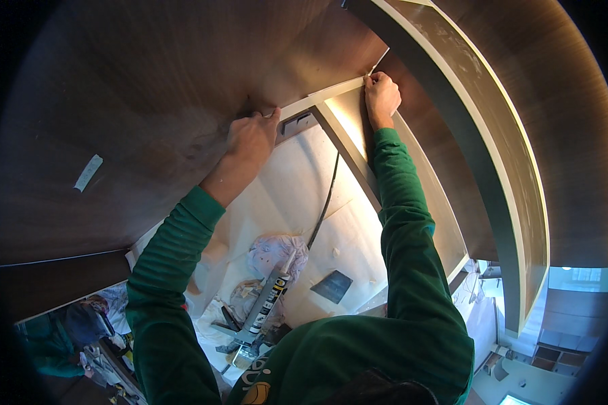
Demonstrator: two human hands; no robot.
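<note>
pale strip [327,93] sits along the edge of the dark wood panel [162,101]. observed from beside the person: left hand [253,133], fingers bent, meets the panel's edge by the strip; right hand [383,96] is bunched at the panel's far corner. whether either grip is clenched on anything, i cannot tell. risk, in my judgement: uneven pressure between the hands could skew the strip off the panel. caulking gun [270,302], well below the panel, could be knocked by a careless knee.

Printed lettering [277,289] on caulking-gun cartridge [266,310] and green sweatshirt [365,354].
</note>
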